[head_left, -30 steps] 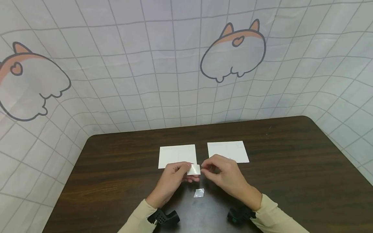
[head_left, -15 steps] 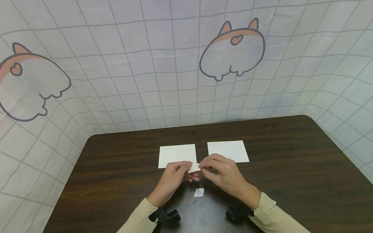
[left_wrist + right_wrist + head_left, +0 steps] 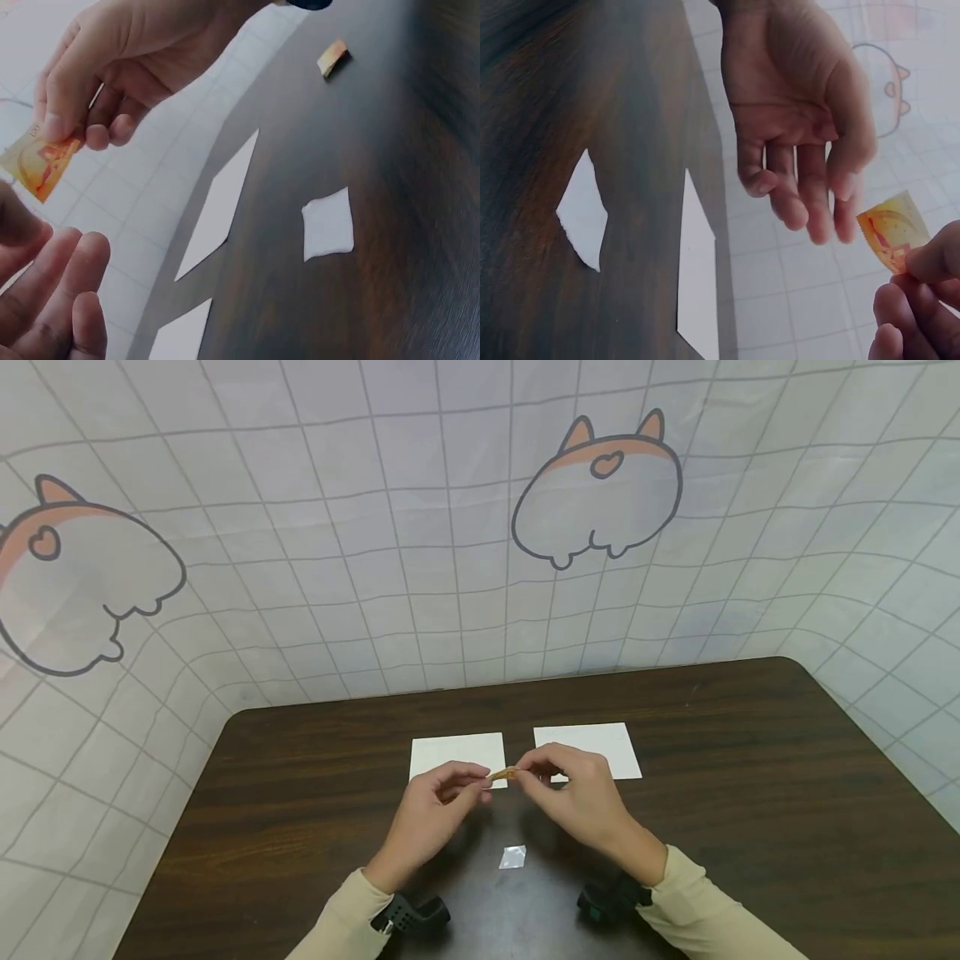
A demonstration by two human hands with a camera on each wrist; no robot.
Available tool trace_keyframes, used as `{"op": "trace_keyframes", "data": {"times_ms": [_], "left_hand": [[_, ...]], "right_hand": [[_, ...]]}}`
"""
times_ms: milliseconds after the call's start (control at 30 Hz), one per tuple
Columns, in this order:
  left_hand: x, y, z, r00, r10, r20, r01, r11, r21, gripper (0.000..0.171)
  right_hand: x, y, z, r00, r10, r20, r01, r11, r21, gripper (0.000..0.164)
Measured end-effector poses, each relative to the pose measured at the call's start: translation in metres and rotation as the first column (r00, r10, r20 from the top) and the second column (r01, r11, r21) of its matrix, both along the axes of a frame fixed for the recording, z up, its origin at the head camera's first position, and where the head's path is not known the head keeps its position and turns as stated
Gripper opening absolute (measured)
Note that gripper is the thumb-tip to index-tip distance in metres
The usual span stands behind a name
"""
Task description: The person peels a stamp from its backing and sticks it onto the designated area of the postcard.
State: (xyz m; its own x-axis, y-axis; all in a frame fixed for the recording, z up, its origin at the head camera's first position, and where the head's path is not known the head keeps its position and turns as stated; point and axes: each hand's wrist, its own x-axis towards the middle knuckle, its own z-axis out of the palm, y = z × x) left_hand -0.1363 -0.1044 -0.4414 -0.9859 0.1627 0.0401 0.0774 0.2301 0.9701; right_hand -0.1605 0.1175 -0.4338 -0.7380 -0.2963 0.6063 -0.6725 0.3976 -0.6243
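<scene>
My right hand (image 3: 581,793) pinches a small postage stamp (image 3: 891,231) with a notched edge between thumb and fingertips. Its yellow-orange face with a red design shows in both wrist views; from above it looks thin and edge-on. My left hand (image 3: 435,810) is just left of the stamp. In the right wrist view, the fingers of the left hand (image 3: 799,135) are loosely extended, their tips close to the stamp's corner. Below both hands, a small glossy white piece (image 3: 512,857) lies on the table.
Two white paper rectangles, a left one (image 3: 457,748) and a right one (image 3: 600,745), lie side by side behind the hands, partly covered by them. A small yellow-orange piece (image 3: 332,58) rests on the dark wooden table (image 3: 300,827). A patterned white curtain (image 3: 480,543) stands behind the table.
Earlier, my left hand held the stamp white side up. My right fingers took its edge, and it has turned to show its coloured face. My left fingers have drawn slightly left.
</scene>
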Motion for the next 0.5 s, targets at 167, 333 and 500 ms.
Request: {"op": "trace_keyframes", "data": {"times_ms": [167, 333, 500], "left_hand": [[-0.002, -0.005, 0.005, 0.997, 0.016, -0.073, -0.020, 0.998, -0.051, 0.020], [-0.005, -0.006, 0.007, 0.995, 0.045, -0.091, -0.052, 0.995, -0.083, 0.015], [-0.012, -0.010, 0.006, 0.995, 0.061, -0.079, -0.069, 0.993, -0.099, 0.012]], "right_hand": [[-0.002, -0.004, 0.002, 0.993, -0.011, 0.115, 0.014, 1.000, -0.025, 0.014], [-0.005, -0.009, 0.005, 0.968, -0.011, 0.252, 0.022, 0.999, -0.040, 0.006], [-0.010, -0.015, 0.007, 0.937, -0.033, 0.347, 0.043, 0.999, -0.022, 0.005]]}}
